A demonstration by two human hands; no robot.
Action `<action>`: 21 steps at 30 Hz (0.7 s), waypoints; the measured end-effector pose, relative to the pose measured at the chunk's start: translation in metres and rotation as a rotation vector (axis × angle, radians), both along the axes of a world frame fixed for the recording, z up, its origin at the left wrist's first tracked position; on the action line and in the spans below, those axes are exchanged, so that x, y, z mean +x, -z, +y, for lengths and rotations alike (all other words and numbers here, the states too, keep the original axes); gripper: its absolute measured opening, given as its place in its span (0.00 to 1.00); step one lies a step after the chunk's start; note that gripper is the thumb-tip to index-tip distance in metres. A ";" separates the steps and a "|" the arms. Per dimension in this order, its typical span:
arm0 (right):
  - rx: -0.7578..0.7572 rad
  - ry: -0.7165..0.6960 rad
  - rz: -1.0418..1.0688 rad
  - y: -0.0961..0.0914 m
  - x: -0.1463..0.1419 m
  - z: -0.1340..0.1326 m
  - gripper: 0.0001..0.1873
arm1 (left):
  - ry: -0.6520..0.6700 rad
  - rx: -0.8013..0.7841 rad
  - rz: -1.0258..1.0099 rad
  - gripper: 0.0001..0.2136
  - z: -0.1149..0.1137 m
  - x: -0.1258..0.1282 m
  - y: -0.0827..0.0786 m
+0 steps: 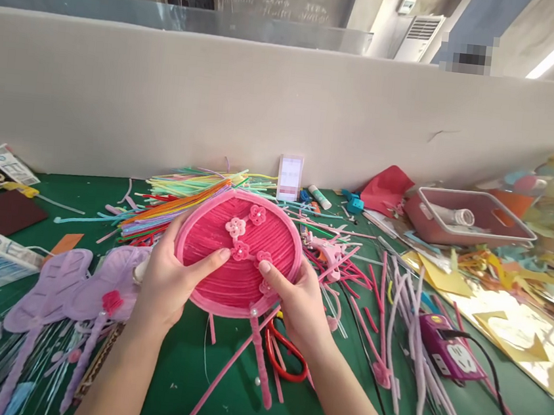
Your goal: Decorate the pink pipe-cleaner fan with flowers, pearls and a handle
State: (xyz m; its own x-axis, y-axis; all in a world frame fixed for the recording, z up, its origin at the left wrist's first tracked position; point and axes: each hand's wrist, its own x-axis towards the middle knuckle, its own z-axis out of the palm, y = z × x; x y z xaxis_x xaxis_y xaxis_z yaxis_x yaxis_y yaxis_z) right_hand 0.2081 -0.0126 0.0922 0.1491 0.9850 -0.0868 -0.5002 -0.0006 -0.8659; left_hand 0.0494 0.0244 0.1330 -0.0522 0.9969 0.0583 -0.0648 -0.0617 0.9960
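Observation:
Between my two hands is a round pink fan [214,287] made of pipe cleaners, with a lighter rim and a wrapped handle [259,364] pointing down. Small pink flowers [235,228] with pearl centres run across its face. My left hand [176,269] grips the left rim, thumb lying on the face by a flower. On the right rim, my right hand [300,296] holds on, its thumb on a lower flower. Under the fan, red-handled scissors [286,354] lie partly hidden. A pearl bead [257,382] shows beside the handle.
Coloured pipe cleaners [167,219] pile up behind the fan. Purple fans [51,283] lie at left. To the right are loose pink pipe cleaners [415,354], a purple power socket [450,348] with a black cable, and a pink bin [473,221]. A phone [290,177] leans on the white partition [169,104].

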 end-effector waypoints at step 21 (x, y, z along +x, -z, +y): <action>0.591 0.407 -1.551 -0.026 0.015 0.010 0.04 | -0.220 0.269 0.599 0.28 -0.008 0.010 0.016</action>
State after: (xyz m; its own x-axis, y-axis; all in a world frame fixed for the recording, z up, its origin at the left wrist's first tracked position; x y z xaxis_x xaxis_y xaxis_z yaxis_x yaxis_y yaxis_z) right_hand 0.2231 -0.0024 0.1186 -0.0336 0.7071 0.7063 0.8602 0.3802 -0.3398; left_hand 0.0598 0.0167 0.1174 -0.1331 0.9135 0.3843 0.5342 -0.2605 0.8042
